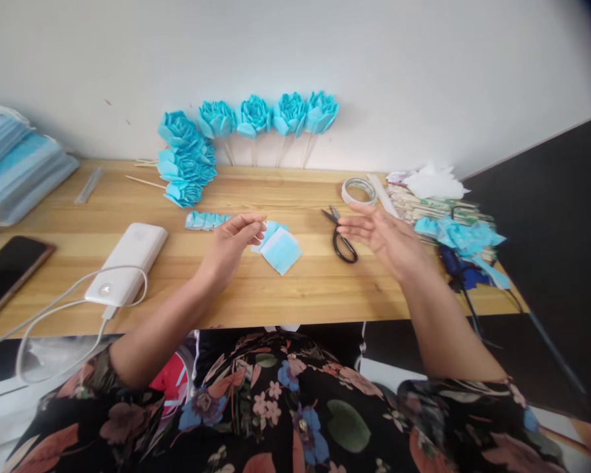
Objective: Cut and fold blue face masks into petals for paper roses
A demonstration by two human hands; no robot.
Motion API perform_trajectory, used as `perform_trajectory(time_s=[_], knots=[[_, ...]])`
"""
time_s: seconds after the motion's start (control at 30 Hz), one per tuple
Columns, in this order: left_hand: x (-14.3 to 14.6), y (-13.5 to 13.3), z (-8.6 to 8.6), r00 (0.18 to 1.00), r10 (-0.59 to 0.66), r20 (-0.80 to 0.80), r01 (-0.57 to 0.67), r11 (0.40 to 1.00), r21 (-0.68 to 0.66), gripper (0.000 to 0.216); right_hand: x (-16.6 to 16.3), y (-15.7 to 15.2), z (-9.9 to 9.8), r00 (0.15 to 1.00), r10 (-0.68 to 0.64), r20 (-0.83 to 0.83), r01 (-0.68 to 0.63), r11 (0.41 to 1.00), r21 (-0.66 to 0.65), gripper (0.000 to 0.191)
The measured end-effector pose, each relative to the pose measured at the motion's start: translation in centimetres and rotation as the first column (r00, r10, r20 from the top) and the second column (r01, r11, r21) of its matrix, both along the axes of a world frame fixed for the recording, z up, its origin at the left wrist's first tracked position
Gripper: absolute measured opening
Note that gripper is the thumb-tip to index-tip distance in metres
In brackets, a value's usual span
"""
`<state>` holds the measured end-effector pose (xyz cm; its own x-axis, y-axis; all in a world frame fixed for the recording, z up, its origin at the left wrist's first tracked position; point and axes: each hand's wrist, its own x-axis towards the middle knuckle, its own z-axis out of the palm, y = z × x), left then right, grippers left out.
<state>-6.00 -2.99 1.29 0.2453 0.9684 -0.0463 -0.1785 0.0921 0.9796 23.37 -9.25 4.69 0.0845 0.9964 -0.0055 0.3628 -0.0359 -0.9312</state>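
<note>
The left hand (pixel 231 244) is hovering over the table (pixel 300 289), its fingers loosely curled just beside the folded blue pieces (pixel 279 249) (whether they are pinching anything, I cannot tell, as they look blurred). The right hand (pixel 381 238) is floating with its fingers spread and empty, near the scissors (pixel 343 242).

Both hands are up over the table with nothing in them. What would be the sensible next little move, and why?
Probably lower the left hand onto the folded blue pieces just beside its fingertips and pick one up. Both hands look open and empty, and those pieces are the nearest thing to the left hand. The right hand hovers by the scissors, which lie untouched on the table.
</note>
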Motion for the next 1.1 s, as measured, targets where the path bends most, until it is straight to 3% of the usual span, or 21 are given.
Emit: perform_trajectory(time_s=[0.1, 0.2, 0.27, 0.33, 0.4, 0.47, 0.57, 0.63, 0.7, 0.83, 0.9, 0.97, 1.03, 1.1], knots=[[1.0, -0.9, 0.2, 0.992, -0.116, -0.056, 0.12, 0.991, 0.066, 0.019, -2.2, -0.1, 0.3, 0.977, 0.057, -0.207, -0.08, 0.992, -0.102, 0.07], [2.2, -1.8, 0.5, 0.96, -0.192, -0.206, 0.238, 0.944, 0.23, 0.022, -3.7, -0.4, 0.3, 0.946, 0.076, -0.315, -0.132, 0.978, -0.159, 0.068], [2.9, -2.2, 0.7, 0.933, -0.108, -0.345, 0.257, 0.869, 0.423, 0.022, -4.5, -0.7, 0.5, 0.922, 0.076, -0.379, -0.146, 0.976, -0.16, 0.063], [3.4, -2.4, 1.0, 0.895, 0.032, -0.445, 0.271, 0.754, 0.598, 0.018, -5.1, -0.9, 0.7, 0.9, 0.088, -0.426, -0.163, 0.976, -0.143, 0.062], [3.7, -2.5, 1.2, 0.856, 0.122, -0.502, 0.308, 0.66, 0.686, 0.011, -5.6, -1.1, 0.9, 0.889, 0.118, -0.443, -0.196, 0.971, -0.134, 0.065], [3.7, -2.5, 1.3, 0.828, 0.146, -0.542, 0.355, 0.613, 0.706, 0.01, -6.2, -1.5, 0.7, 0.894, 0.144, -0.424, -0.224, 0.964, -0.144, 0.07], [3.0, -3.1, 1.6, 0.79, 0.087, -0.607, 0.443, 0.604, 0.663, 0.017, -7.3, -2.9, 0.2, 0.902, 0.18, -0.393, -0.25, 0.959, -0.134, 0.072], [1.7, -4.2, 2.1, 0.765, -0.026, -0.643, 0.502, 0.649, 0.572, 0.022, -7.7, -4.4, 0.0, 0.893, 0.242, -0.379, -0.299, 0.949, -0.098, 0.07], [-0.1, -6.0, 2.7, 0.764, -0.159, -0.625, 0.516, 0.733, 0.444, 0.022, -7.5, -5.9, 0.2, 0.896, 0.306, -0.323, -0.347, 0.935, -0.077, 0.061], [-4.3, -10.3, 2.9, 0.7, -0.39, -0.599, 0.558, 0.822, 0.117, 0.026, -4.4, -7.3, 1.3, 0.964, 0.259, 0.052, -0.254, 0.964, -0.084, 0.044], [-6.0, -12.1, 1.9, 0.693, -0.43, -0.579, 0.533, 0.846, 0.009, 0.03, -1.9, -6.6, 1.6, 0.955, 0.154, 0.252, -0.145, 0.988, -0.056, 0.043], [-7.2, -13.4, 0.0, 0.714, -0.408, -0.57, 0.507, 0.862, 0.018, 0.034, 0.6, -5.2, 1.5, 0.911, 0.021, 0.411, -0.028, 1.0, 0.01, 0.043], [-8.1, -14.3, -2.7, 0.72, -0.382, -0.58, 0.423, 0.903, -0.069, 0.041, 2.7, -3.0, 0.9, 0.858, -0.07, 0.509, 0.035, 0.996, 0.079, 0.043], [-8.8, -14.9, -5.9, 0.69, -0.438, -0.576, 0.415, 0.892, -0.18, 0.045, 4.2, -0.5, 0.1, 0.773, -0.098, 0.626, 0.029, 0.992, 0.119, 0.044]])
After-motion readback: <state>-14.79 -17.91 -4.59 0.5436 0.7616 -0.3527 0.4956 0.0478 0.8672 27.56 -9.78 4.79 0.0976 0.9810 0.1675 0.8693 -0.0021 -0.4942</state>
